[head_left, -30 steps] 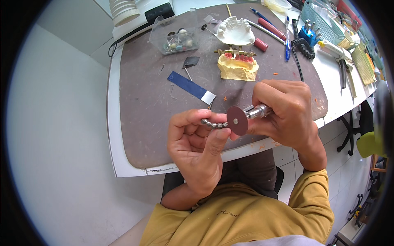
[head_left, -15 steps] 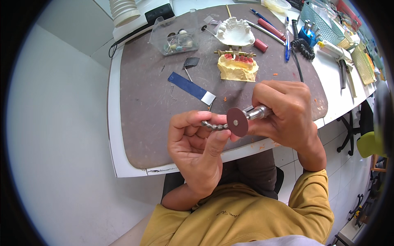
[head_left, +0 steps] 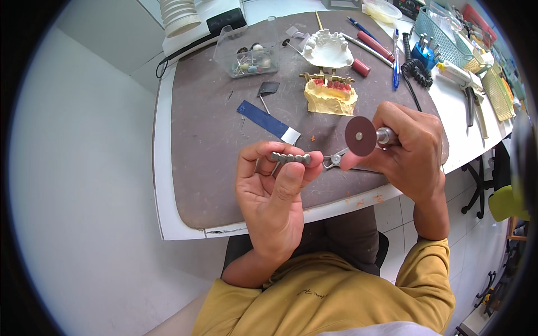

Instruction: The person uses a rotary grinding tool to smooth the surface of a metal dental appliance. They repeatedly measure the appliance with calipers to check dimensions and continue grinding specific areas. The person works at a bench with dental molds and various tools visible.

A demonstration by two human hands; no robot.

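Between the thumb and fingers of my left hand (head_left: 273, 193) is a curved metal dental bridge (head_left: 291, 158) made of several joined teeth. My right hand (head_left: 412, 148) is wrapped round a silver rotary handpiece (head_left: 386, 135). A reddish-brown cutting disc (head_left: 359, 136) is mounted on its tip, apart from the bridge and to its right. Below the disc, a metal caliper-like tool (head_left: 335, 160) shows, partly hidden by my right hand. Beyond my hands stands a yellow plaster dental model (head_left: 330, 101) with red on its teeth, joined by a brass hinge to a white plaster cast (head_left: 327, 49).
A blue strip with a white end (head_left: 268, 120) lies left of the model. Behind it is a clear box (head_left: 246, 53) with small burs. Pens and red sticks (head_left: 375, 45) lie at the back right, near a blue bur holder (head_left: 425, 51) and baskets (head_left: 443, 36).
My right hand has drawn the handpiece and disc away from the bridge, to the right and upward. The bridge now shows in full in my left hand, and the caliper-like tool has come into sight.
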